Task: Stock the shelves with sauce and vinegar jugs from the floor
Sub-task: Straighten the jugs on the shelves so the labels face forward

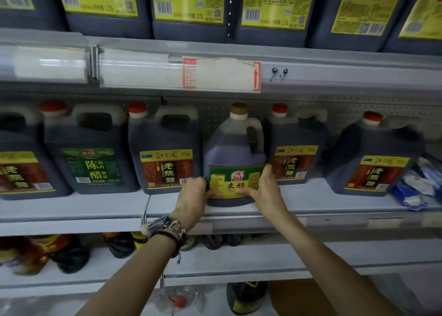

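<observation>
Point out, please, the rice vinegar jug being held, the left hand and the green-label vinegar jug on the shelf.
rice vinegar jug [227,153]: head view, dark body above its label.
left hand [191,196]: head view, back of the hand.
green-label vinegar jug [92,167]: head view, middle of its label.

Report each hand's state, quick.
Left hand: grips the rice vinegar jug by its left side.
Right hand: holds the same jug's right side.

Vinegar jug [235,153] tight btwn left jug [165,145] & right jug [296,143]; shelf rail [334,76] low overhead.
</observation>
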